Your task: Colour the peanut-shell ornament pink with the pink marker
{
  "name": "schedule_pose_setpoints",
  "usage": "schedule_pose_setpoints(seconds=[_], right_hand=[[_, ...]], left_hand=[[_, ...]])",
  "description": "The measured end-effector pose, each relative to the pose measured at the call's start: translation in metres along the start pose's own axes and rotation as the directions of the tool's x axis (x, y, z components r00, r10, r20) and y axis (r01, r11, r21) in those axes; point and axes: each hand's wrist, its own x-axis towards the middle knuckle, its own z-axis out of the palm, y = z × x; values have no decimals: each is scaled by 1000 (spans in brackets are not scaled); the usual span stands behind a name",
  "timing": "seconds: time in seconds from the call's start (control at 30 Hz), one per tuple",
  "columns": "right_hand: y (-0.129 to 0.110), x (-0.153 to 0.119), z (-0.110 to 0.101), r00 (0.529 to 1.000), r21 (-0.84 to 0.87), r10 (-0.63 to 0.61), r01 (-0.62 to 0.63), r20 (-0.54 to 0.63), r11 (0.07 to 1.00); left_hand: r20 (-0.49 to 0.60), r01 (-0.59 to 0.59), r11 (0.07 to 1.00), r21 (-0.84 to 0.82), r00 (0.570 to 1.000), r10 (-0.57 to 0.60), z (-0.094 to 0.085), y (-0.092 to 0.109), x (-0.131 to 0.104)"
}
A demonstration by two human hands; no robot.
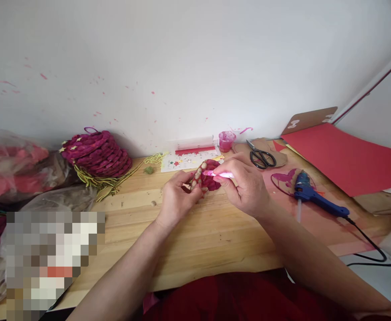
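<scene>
Near the middle of the wooden table, my left hand [178, 196] grips a small magenta craft piece [212, 182] with pale, pebble-like bits along its left edge. My right hand [245, 185] is closed round a white and pink brush or pen [222, 174]. Its pink tip lies against the craft piece, between the two hands. Behind them is a white sheet [172, 164] with small coloured stars. A cup of pink paint [226, 141] stands by the wall.
Black scissors [262, 158], a blue glue gun [319, 200] with a cable, and red card [356, 156] lie right. A magenta braided bundle [97, 154] with yellow-green cords, a green ball [148, 170] and plastic bags [15, 165] are left.
</scene>
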Motion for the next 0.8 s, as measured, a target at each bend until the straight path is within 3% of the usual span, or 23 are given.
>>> schedule_pose_setpoints(seconds=[0.3,0.4,0.8], right_hand=[[8,-1,-6,969,77,231,-224,-86,971],[9,-2,-6,955,150,289,-278,-59,949],[11,-3,-5,943,140,322,-310,-78,940]], left_hand=[[22,88,994,-66,996,-87,-1,-1,3],[38,118,989,-89,993,-115,-2,-3,3],[73,189,965,-183,981,-178,-2,-7,5]])
